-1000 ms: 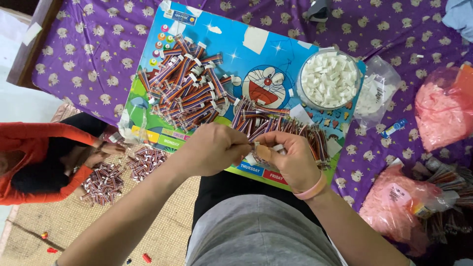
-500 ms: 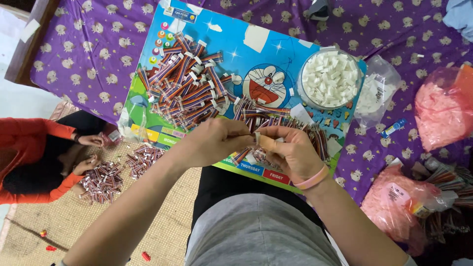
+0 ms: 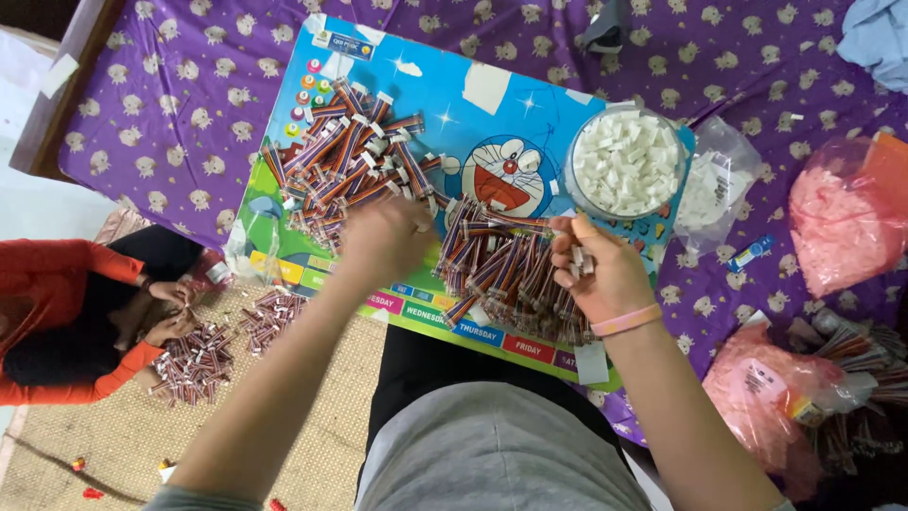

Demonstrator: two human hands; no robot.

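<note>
Right hand (image 3: 601,274) is pinching a small white connector, fingers clenched | left hand (image 3: 383,237) is blurring, grip can't tell | ribbon-cable pile (image 3: 501,270) is lying at 12 o'clock on blue board (image 3: 530,114) | cables likely light, floppy; grab plastic ends.

On the purple bed cover (image 3: 170,104) lies a blue cartoon board (image 3: 492,104) with small coloured label strips along its near edge. Beside its right edge is a clear plastic bag (image 3: 709,185) of white pieces. At the cover's right edge are two pink plastic bags (image 3: 837,227), one near the front right corner.
</note>
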